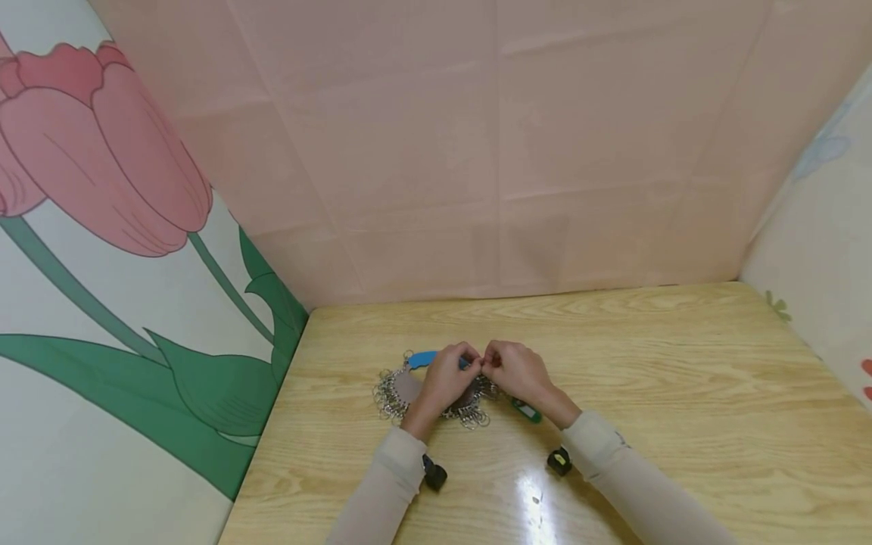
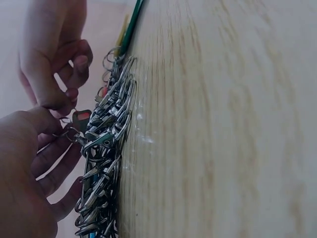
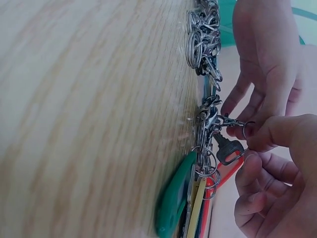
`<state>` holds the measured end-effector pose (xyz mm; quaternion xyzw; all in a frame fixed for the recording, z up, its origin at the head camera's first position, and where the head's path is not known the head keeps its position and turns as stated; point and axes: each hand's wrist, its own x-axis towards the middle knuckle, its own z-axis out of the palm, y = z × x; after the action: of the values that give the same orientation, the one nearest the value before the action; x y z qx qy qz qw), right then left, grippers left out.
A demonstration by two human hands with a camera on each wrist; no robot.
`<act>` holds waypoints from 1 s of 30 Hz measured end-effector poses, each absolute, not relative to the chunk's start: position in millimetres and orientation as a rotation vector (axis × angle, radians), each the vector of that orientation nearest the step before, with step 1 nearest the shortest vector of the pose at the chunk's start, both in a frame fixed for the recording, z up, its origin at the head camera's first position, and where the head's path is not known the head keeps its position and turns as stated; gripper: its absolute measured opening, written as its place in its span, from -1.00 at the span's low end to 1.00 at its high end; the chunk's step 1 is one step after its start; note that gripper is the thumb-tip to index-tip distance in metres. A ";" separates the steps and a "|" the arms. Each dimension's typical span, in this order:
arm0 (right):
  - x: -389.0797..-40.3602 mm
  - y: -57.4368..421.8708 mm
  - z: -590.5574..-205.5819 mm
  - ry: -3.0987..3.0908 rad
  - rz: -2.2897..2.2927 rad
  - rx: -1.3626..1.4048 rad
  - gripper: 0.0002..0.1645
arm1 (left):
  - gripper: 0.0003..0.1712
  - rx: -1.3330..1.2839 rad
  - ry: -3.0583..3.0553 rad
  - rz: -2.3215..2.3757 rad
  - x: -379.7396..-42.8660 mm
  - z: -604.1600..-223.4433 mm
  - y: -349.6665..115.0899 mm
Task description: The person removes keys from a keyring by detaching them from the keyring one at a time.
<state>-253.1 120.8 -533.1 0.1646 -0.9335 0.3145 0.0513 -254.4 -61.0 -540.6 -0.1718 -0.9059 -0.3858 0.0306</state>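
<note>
Both hands meet over a bunch of metal key rings with clasps [image 1: 390,395] on the table. With its fingertips, my left hand [image 1: 446,376] pinches a small split ring [image 3: 245,130] at the end of a clasp. My right hand [image 1: 519,371] is against it, thumb and forefinger pinching the edge of a dark key [image 3: 228,148]. In the left wrist view, the key's head [image 2: 81,118] sits beside the ring; the fingertips partly hide how ring and key meet. The clasps [image 2: 101,144] hang in a dense row beneath the left fingers.
A blue strip [image 1: 422,359] and a grey round piece [image 1: 407,386] lie among the rings. Beside the right hand is a green tag [image 1: 526,409], with yellow [image 3: 197,208] and red [image 3: 231,171] pieces near it. Behind the wooden table [image 1: 647,378] stands a pink backdrop [image 1: 422,151].
</note>
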 end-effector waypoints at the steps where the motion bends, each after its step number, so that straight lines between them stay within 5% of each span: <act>1: -253.1 120.8 -533.1 -2.841 0.956 0.503 -0.94 | -0.89 -0.525 -2.792 -1.188 -253.9 -540.3 -60.9; 30: -250.9 118.8 -528.7 -2.812 0.942 0.545 -0.90 | -0.90 -0.507 -2.775 -1.160 -254.7 -544.3 -63.7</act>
<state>-250.9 118.8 -528.7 0.1803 -0.9307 0.3119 0.0629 -254.7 -63.7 -544.3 -0.1660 -0.9089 -0.3798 0.0456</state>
